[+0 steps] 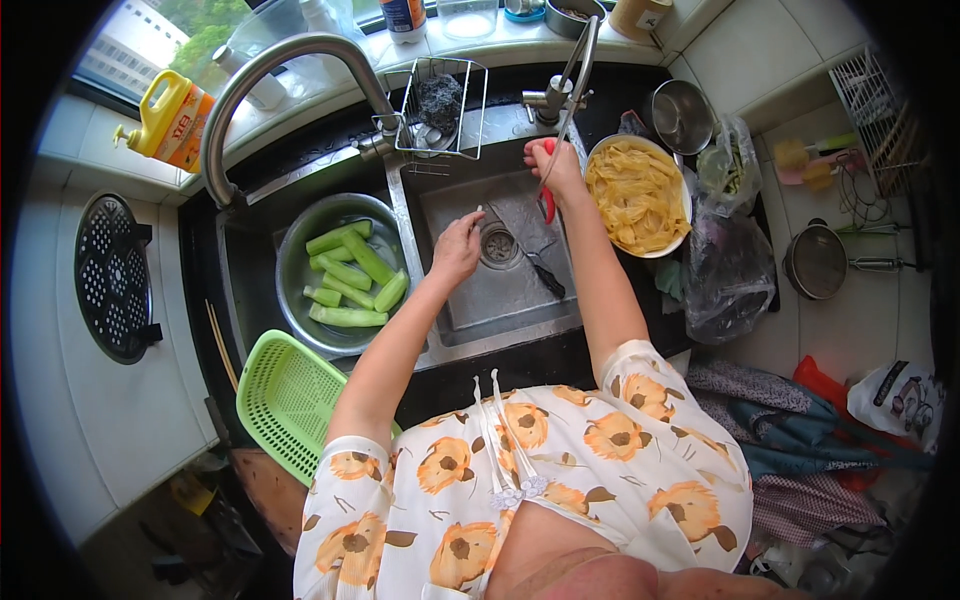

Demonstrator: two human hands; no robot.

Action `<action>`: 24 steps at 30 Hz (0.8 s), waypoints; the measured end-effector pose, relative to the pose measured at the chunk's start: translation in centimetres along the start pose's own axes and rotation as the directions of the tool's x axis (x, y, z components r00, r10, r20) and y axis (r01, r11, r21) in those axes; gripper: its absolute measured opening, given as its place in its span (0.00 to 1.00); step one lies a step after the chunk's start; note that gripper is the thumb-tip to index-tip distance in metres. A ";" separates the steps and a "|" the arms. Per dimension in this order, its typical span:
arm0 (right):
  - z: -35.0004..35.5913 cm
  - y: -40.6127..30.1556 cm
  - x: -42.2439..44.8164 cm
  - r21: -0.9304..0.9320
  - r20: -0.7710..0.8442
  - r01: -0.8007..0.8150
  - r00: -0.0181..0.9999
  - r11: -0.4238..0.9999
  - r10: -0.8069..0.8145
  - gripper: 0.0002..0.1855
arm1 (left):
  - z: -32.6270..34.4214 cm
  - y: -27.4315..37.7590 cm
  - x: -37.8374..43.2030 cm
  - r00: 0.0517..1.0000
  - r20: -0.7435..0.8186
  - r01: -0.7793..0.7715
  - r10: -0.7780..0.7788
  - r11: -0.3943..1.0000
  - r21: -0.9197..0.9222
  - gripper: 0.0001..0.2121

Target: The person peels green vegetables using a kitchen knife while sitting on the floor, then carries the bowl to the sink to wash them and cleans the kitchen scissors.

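My right hand (pixel 559 166) is closed around several red chili peppers (pixel 549 204) beside the thin spout of the small faucet (pixel 581 82), over the right sink basin (pixel 450 187). Lower and to the left, my left hand (pixel 457 244) hovers over the same basin, fingers bent, with a small pale bit at its fingertips. A black-handled knife (pixel 546 276) lies in the basin, right of the drain (pixel 499 246). Peeled green gourd pieces (pixel 349 274) rest in a metal bowl (pixel 289 300) in the left basin. Yellow tofu-skin-like sheets (pixel 637 195) fill a white bowl (pixel 686 202).
A large curved faucet (pixel 214 127) arches over the left basin. A wire rack (pixel 480 112) with a steel scourer stands behind the sinks. The green plastic basket (pixel 262 405) is at the near left. Plastic bags (pixel 731 277) and a metal bowl (pixel 681 116) sit at the right.
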State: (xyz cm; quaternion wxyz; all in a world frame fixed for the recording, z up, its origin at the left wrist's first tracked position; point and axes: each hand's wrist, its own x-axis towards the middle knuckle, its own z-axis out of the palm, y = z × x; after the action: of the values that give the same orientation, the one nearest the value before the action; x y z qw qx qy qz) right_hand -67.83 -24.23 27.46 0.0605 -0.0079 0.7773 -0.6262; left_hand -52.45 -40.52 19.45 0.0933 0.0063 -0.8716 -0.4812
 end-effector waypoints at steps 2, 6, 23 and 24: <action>-1.3 0.6 2.7 0.074 0.021 -0.081 0.997 0.994 0.080 0.09 | -0.3 2.6 0.3 0.952 0.175 0.293 -0.249 0.909 -0.296 0.14; -0.6 -1.0 5.0 0.201 0.084 -0.010 0.996 0.980 -0.007 0.12 | -3.4 4.8 -1.0 0.823 0.394 0.567 -0.408 0.593 -0.571 0.15; 0.3 1.0 -8.0 -0.399 0.046 0.268 0.961 0.877 -0.273 0.25 | -7.9 9.8 -6.7 0.843 0.366 0.490 -0.394 0.283 -0.824 0.18; -0.3 0.4 -9.4 -0.378 0.091 0.255 0.967 0.890 -0.238 0.24 | -7.8 9.8 -7.0 0.840 0.373 0.503 -0.394 0.309 -0.807 0.17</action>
State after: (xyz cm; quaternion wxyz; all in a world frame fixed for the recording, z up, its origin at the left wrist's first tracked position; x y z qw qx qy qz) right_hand -58.53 -23.04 27.88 -0.0058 -0.1313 0.8765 -0.4630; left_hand -43.48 -41.07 30.68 -0.1010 0.1737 -0.4574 -0.8663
